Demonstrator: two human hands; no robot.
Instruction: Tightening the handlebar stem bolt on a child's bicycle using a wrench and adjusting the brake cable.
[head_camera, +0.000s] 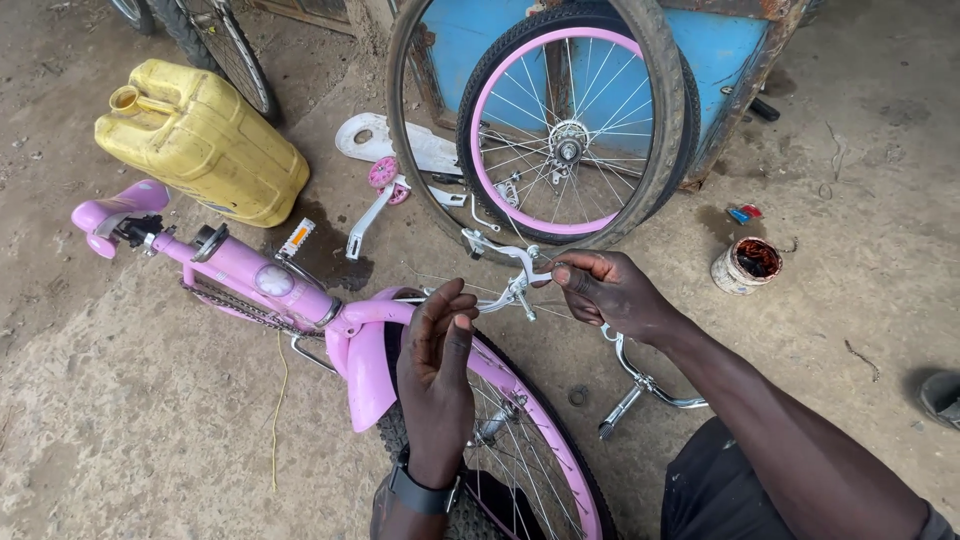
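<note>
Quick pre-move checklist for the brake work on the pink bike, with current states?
1. Right hand pinching the caliper end: ok.
2. Left hand at the caliper, over the rear wheel: ok, though its grip is hidden behind the fingers.
3. Caliper bolted to the frame: cannot tell.
4. Bike lying stable on the ground: ok.
5. Spare wheel leaning on the blue panel, apart from the hands: ok.
6. Open tin upright, apart from the bike: ok.

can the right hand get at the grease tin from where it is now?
Probably yes. The right hand is pinching the silver brake caliper, and the grease tin stands open on bare floor to that side, with nothing between them. It would have to let go first.
</note>
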